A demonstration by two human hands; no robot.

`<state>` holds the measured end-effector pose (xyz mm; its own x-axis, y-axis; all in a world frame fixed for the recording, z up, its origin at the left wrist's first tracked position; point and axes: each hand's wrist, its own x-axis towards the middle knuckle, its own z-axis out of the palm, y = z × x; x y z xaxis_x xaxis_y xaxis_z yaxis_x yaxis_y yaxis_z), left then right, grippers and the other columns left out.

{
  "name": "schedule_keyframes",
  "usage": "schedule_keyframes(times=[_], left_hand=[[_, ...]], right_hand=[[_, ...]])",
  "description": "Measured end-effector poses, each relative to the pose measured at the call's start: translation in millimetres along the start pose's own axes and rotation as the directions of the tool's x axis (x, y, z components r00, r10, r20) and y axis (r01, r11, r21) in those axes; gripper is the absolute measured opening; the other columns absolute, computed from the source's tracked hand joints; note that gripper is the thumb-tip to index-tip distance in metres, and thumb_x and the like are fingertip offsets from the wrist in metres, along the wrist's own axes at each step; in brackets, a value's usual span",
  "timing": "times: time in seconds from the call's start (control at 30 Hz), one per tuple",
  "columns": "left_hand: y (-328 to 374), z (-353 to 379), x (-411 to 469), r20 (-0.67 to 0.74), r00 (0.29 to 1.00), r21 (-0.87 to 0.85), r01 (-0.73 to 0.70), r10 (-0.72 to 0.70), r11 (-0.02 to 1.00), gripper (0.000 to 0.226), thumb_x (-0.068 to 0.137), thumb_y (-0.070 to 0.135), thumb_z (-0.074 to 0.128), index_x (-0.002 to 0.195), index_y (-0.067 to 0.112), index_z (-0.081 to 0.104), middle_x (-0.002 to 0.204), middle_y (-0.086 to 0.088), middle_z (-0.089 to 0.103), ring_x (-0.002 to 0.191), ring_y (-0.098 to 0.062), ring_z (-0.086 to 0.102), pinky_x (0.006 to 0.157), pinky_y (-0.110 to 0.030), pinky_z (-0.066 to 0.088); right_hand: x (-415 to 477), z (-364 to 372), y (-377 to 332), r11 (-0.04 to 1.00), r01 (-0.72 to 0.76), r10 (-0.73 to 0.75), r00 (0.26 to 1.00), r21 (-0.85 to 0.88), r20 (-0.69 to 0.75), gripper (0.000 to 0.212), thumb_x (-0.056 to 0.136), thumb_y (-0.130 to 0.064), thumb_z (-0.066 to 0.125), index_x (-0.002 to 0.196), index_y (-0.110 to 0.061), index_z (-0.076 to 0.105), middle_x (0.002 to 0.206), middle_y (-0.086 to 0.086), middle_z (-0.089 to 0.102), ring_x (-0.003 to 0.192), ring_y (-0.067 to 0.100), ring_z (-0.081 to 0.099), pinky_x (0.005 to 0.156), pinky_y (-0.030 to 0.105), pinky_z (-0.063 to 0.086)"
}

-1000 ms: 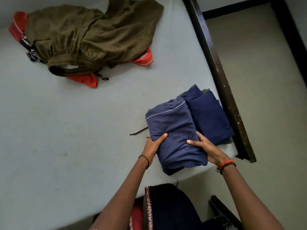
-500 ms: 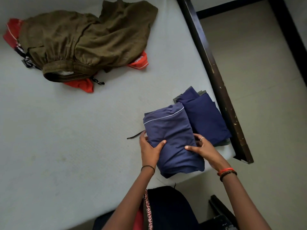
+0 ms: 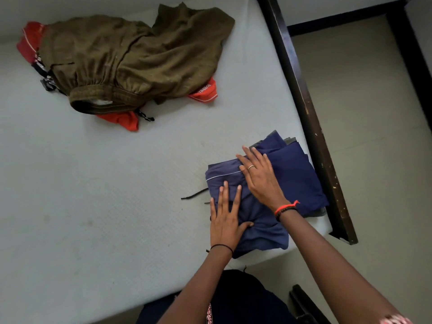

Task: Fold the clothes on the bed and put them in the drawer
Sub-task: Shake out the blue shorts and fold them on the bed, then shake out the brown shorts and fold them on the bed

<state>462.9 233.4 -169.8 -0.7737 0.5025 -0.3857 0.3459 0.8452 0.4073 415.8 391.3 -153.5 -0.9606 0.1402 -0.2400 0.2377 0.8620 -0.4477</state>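
Both hands have shifted from gripping the bundle's near end to lying flat on top. Far left, an olive garment lies unfolded over a red garment, with bare mattress between it and the work. The left hand, fingers straight and grasping nothing, presses the folded blue garment at the near right corner. The right hand, likewise flat, presses its far end beside a navy folded piece. A dark frame rail borders that edge.

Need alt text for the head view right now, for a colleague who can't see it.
The left hand and right hand press flat on a folded blue garment near the right edge of the bed, partly overlapping a darker blue folded garment. Farther back lies an unfolded olive garment over a red garment.
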Motion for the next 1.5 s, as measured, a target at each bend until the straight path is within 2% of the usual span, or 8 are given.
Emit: schedule_keyframes(times=[0.2,0.37,0.5,0.73,0.87,1.07,1.23,1.5], left_hand=[[-11.7,0.8,5.4,-0.038,0.997,0.094,-0.063,0.067,0.994,0.110,0.067,0.076,0.050,0.152,0.026,0.002,0.159,-0.012,0.004,0.145,-0.026,0.008,0.115,-0.050,0.004],[-28.9,-32.5,7.6,-0.162,0.964,0.077,-0.199,0.209,0.977,0.066,0.088,0.064,0.032,0.144,0.027,0.033,0.151,-0.005,0.033,0.137,-0.016,0.030,0.109,-0.056,0.028],[-83.5,-83.5,44.1,-0.287,0.913,0.110,-0.269,0.290,0.957,0.048,0.092,0.045,0.040,0.132,0.021,0.051,0.142,-0.002,0.048,0.130,-0.013,0.039,0.106,-0.050,0.038],[-209.9,-221.8,144.4,-0.518,0.822,-0.123,0.203,-0.238,0.971,0.044,0.084,0.004,0.052,0.127,0.011,0.052,0.136,-0.012,0.046,0.122,-0.031,0.047,0.101,-0.044,0.032],[-261.3,-266.6,183.8,-0.396,0.694,-0.290,0.527,-0.602,0.799,0.079,0.083,0.002,0.050,0.151,0.013,0.011,0.156,-0.014,0.015,0.144,-0.028,0.017,0.114,-0.057,0.007],[-299.7,-294.4,205.7,-0.325,0.726,-0.497,0.415,-0.606,0.762,0.056,0.080,0.018,0.042,0.135,0.010,0.042,0.130,-0.021,0.054,0.119,-0.039,0.050,0.098,-0.042,0.039],[-270.6,-300.1,185.3,-0.366,0.692,-0.560,0.371,-0.623,0.741,0.041,0.086,0.009,0.042,0.127,0.011,0.041,0.119,-0.016,0.061,0.106,-0.038,0.056,0.085,-0.036,0.042],[-179.2,-334.0,126.5,-0.463,0.729,-0.571,0.191,-0.505,0.799,0.049,0.073,0.004,0.053,0.119,0.018,0.043,0.115,-0.004,0.060,0.098,-0.030,0.059,0.077,-0.030,0.040]], right_hand=[[18.5,1.6,6.7,0.997,-0.029,0.022,0.996,0.078,0.090,0.053,0.097,-0.037,0.024,0.126,-0.009,0.058,0.132,0.008,0.057,0.127,0.026,0.047,0.111,0.039,0.031],[36.3,-19.4,-3.2,0.958,-0.086,0.090,0.996,0.274,0.000,0.039,0.097,-0.038,0.038,0.104,-0.013,0.067,0.103,-0.001,0.067,0.103,0.016,0.058,0.095,0.041,0.045],[79.2,-29.6,-27.0,0.954,-0.111,0.139,0.987,0.279,-0.082,0.029,0.098,-0.029,0.048,0.113,-0.011,0.065,0.115,0.005,0.066,0.113,0.022,0.055,0.101,0.037,0.041],[197.2,-25.1,-126.2,0.976,0.133,-0.124,0.990,0.175,-0.062,0.021,0.092,-0.012,0.049,0.098,-0.001,0.067,0.097,0.018,0.069,0.094,0.036,0.062,0.083,0.041,0.047],[250.1,-10.8,-194.6,0.926,0.365,-0.370,0.928,0.090,0.037,0.018,0.092,-0.011,0.048,0.093,0.001,0.061,0.093,0.021,0.065,0.091,0.037,0.058,0.079,0.040,0.039],[287.5,14.5,-249.0,0.928,0.371,-0.372,0.917,0.040,0.142,0.047,0.091,-0.029,0.055,0.133,-0.010,0.045,0.120,0.016,0.053,0.114,0.033,0.048,0.096,0.036,0.037],[270.9,27.5,-262.5,0.959,0.284,-0.284,0.947,0.022,0.147,0.087,0.072,-0.057,0.069,0.143,-0.021,0.033,0.126,0.011,0.047,0.118,0.030,0.046,0.097,0.040,0.039],[178.6,11.7,-295.9,0.801,0.021,0.006,0.999,0.598,-0.044,0.078,0.066,-0.042,0.075,0.130,-0.012,0.043,0.120,0.010,0.056,0.111,0.028,0.054,0.091,0.046,0.047]])
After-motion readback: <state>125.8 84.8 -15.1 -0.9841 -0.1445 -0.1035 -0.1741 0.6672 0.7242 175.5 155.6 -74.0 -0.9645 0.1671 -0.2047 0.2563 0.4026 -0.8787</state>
